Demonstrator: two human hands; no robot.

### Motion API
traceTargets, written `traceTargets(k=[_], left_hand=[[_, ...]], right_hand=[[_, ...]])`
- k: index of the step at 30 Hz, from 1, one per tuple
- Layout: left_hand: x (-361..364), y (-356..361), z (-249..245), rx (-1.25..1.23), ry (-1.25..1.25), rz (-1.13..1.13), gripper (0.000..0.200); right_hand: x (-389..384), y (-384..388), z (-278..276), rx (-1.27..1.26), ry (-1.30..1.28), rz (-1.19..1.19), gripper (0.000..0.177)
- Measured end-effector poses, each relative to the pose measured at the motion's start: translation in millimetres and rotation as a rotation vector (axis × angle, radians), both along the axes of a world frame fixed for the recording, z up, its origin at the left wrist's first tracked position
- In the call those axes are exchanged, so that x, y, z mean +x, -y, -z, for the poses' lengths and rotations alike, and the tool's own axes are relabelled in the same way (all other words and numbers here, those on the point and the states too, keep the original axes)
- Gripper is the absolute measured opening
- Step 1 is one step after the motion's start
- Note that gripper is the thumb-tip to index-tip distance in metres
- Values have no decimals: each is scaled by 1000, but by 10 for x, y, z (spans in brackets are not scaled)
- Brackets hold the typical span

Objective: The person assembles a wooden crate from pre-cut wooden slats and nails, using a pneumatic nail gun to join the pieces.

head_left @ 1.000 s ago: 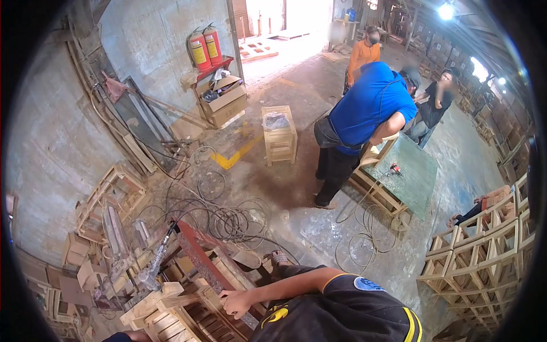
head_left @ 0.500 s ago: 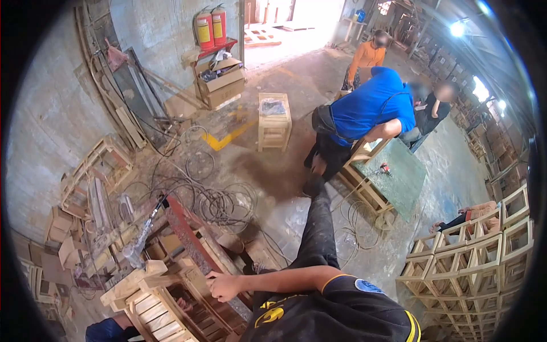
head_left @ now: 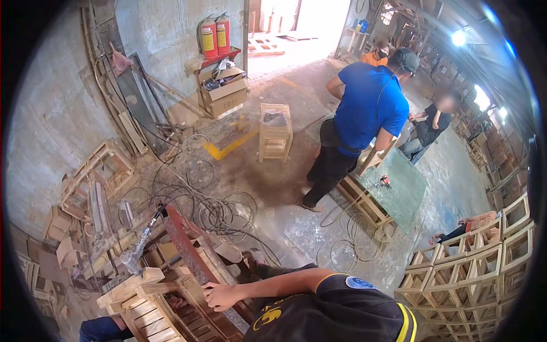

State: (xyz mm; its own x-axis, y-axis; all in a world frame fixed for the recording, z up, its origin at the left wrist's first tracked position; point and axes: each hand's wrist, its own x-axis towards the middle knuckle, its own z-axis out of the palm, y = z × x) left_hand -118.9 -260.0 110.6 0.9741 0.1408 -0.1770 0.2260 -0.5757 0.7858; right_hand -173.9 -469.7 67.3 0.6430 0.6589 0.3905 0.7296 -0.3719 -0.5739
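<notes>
"Where is the slatted wooden frame (head_left: pixel 149 320)?"

"At the lower left, tilted, right in front of the person in the dark shirt (head_left: pixel 336 310)."

"And the grip on it?"

"The right hand (head_left: pixel 220 296) is at the frame's right side, its fingers bent well in. The palm is turned away, so I can't tell whether that grip is clamped on a rail or only resting there."

"The left?"

"A hand half hidden inside the frame (head_left: pixel 176 300) seems to be it. Only a patch of skin shows past the wood, so I can't tell how far its grip is open. Dark blue cloth (head_left: pixel 102 329) shows at the frame's outer side."

"What lies just beyond?"

"A red beam (head_left: pixel 185 239) slants away past the right hand, with a silvery tool (head_left: pixel 137 251) to its left. Coiled hoses (head_left: pixel 228 214) lie on the floor past its far end."

"Farther out?"

"A small wooden stand (head_left: pixel 276 147) holding a plastic bag. To its right, a co-worker in a blue shirt (head_left: pixel 370 108) stands beside a green surface (head_left: pixel 405 196) with a red tool (head_left: pixel 384 180) on it. Stacked wooden frames (head_left: pixel 461 279) fill the lower right."
</notes>
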Motion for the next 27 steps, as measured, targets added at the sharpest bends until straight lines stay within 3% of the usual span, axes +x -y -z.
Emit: traceTargets(k=[17, 27], left_hand=[[223, 388, 3, 7, -46, 92, 32], [275, 517, -50, 6, -55, 101, 32]], right_hand=[[152, -30, 181, 81, -45, -96, 31], [354, -43, 109, -97, -81, -174, 28]])
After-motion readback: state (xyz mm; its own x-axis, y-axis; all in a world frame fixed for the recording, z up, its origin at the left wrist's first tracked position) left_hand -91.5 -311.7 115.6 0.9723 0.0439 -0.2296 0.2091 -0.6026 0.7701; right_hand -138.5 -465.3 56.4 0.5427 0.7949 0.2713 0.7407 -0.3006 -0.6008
